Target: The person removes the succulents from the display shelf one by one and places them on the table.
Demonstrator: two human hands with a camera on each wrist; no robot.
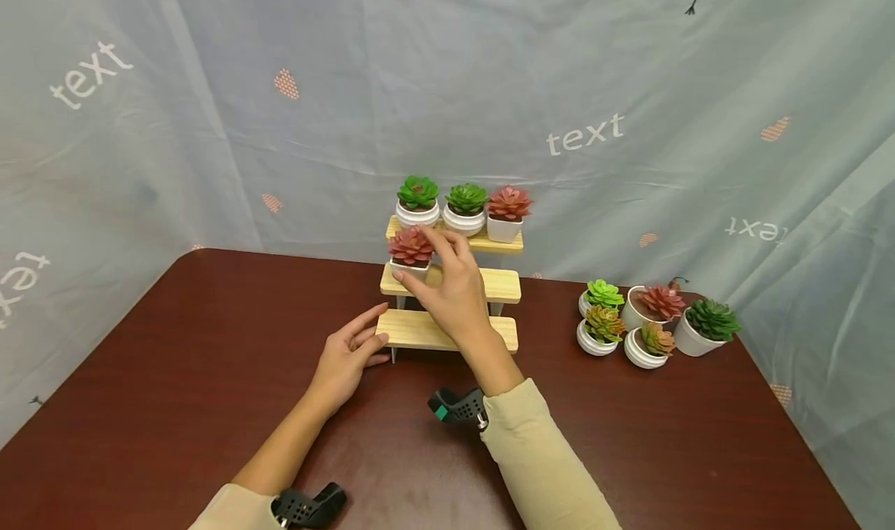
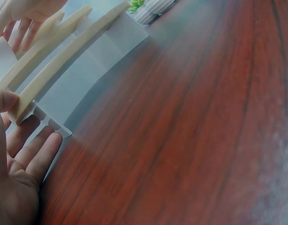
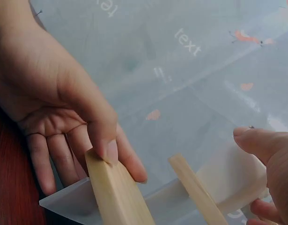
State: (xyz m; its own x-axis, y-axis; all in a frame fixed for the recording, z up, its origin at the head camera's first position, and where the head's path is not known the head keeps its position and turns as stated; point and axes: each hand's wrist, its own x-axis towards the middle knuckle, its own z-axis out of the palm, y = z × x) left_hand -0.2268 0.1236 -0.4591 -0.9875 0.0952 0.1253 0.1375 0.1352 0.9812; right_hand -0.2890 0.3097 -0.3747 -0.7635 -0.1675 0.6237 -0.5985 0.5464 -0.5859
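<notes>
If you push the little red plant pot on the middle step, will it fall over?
Probably it would slide or tip easily: the red succulent pot looks small and light. It stands near the end of the narrow middle shelf, so a shove might knock it off. The right hand grips it.

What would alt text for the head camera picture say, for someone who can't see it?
A person's right hand holds a small white pot with a red succulent on the middle step of a three-step wooden stand, while the left hand touches the bottom step's left end. Three potted succulents line the top step; five more cluster on the dark red table to the right.
</notes>
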